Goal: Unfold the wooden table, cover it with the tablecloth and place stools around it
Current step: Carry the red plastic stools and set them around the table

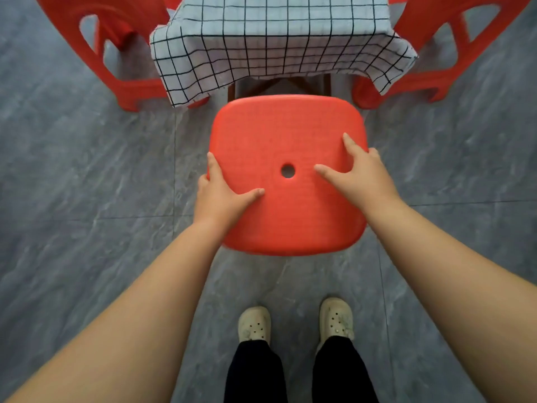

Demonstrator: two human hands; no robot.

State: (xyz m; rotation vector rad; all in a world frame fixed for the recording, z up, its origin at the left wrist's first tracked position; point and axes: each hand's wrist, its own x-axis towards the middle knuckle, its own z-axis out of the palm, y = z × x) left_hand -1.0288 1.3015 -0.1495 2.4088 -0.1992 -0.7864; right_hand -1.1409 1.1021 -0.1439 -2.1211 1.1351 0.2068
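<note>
Bare forearms reach down to the left hand (220, 193) and right hand (360, 173), which grip opposite side edges of the red moulded-plastic stool (279, 132) with its rounded square seat and centre hole. Each thumb lies flat on the seat top, and the outer fingers wrap over the rim. This stool stands on the person's side of the small wooden table (290, 85), its far edge just short of the table's dark frame. Whether its legs rest on the grey stone-look floor tiles (72, 170) or hang just above them cannot be told.

The stool should be light and stiff, a hollow shell that 2 hands can steer easily. Its textured seat gives the thumbs some purchase, so the side rims, where the hands are now, look like the sound place to hold. One likely snag is the soft, draping white tablecloth with a black grid (276, 39), whose hem hangs close to the seat.

Counted: 1 table, 1 tablecloth covering it, and 3 stools. Besides the held one, a second red stool (116, 53) stands left of the table and a third red stool (453, 53) right of it. The table's far side is out of view. Nearer the person than the table are 2 pale perforated clogs (254, 324).
</note>
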